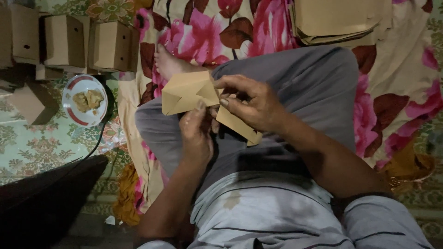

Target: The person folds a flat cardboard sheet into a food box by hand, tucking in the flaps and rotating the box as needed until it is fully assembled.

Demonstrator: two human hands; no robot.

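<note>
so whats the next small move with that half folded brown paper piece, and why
Probably press the raised flap flat: the tan, partly folded paper piece is pinched by the right hand and left hand, not yet boxed like the finished brown paper boxes on the floor.

Three folded brown boxes (64, 40), one plate (85, 100), one flat-sheet stack (334, 20).

Folded boxes (64, 41) stand behind the plate (69, 108), left of the foot (168, 62).

Both hands (221, 120) on brown paper piece (191, 92)
</note>
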